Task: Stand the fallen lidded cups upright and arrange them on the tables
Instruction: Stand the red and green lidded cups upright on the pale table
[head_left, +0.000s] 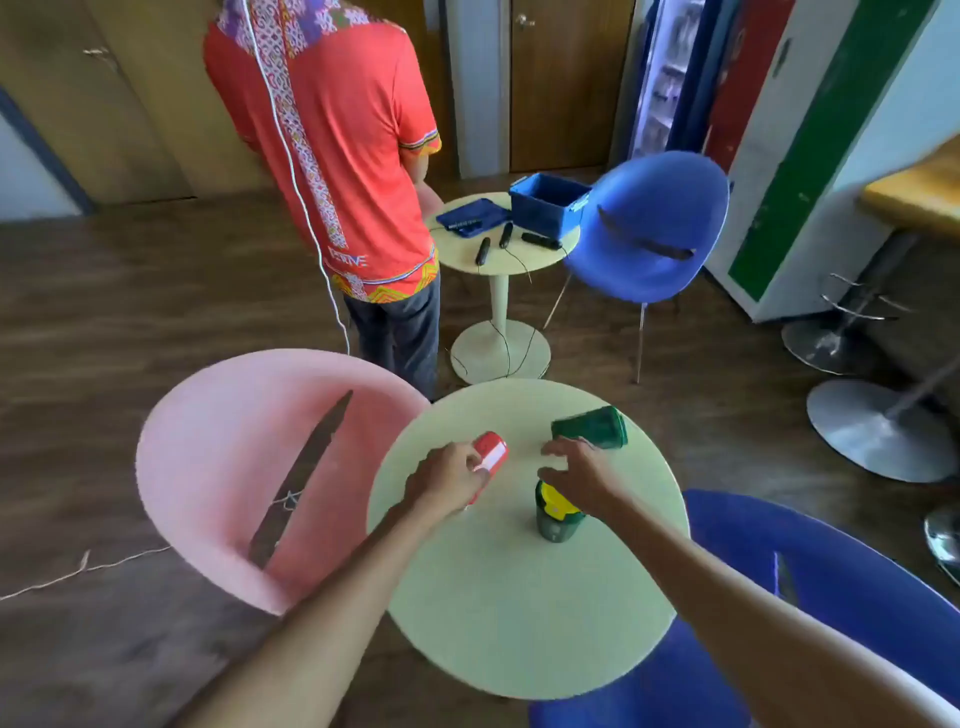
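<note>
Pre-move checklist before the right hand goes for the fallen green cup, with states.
1. Left hand holds the red cup: ok, fingers wrap it.
2. Red cup upright: not ok, it looks tilted.
3. Right hand free: ok, open and holding nothing.
4. Green cup lying on its side on the near table: ok, just beyond the fingertips.
5. Yellow-lidded cup upright: ok, but right under the wrist, so it could get knocked.
6. Green cup's lid seated: cannot tell.

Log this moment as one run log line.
left hand: gripping red cup | right hand: open, near fallen green cup | yellow-lidded cup: upright
</note>
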